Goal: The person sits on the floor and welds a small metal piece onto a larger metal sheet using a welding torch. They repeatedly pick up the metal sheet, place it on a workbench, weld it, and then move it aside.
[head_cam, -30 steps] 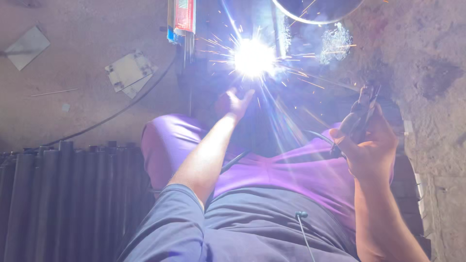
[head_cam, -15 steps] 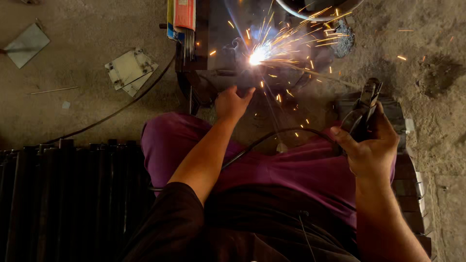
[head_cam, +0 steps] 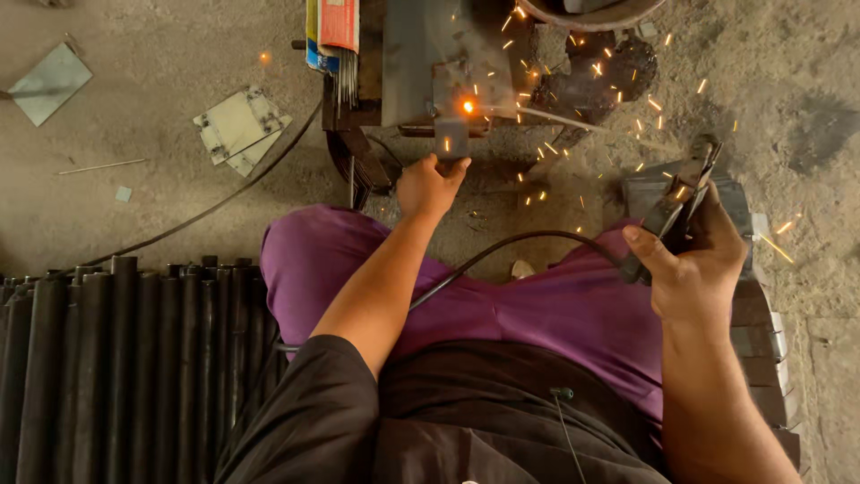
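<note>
Even soft daylight, medium bright, no hard shadows on the floor [head_cam: 134,224]. One hot orange glow point [head_cam: 467,107] on the metal piece, slightly blown out; sparks [head_cam: 627,99] streak as short orange lines from motion. Lower frame darker: black shirt [head_cam: 466,421] and pipe stack [head_cam: 125,358] lose detail. Centre sharp, mild wide-angle stretch at edges.

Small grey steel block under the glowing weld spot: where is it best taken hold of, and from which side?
Judging by the pose, grip the small grey steel block at its lower end, coming from below as the left hand does: its top meets the glowing weld spot, likely hot.
</note>
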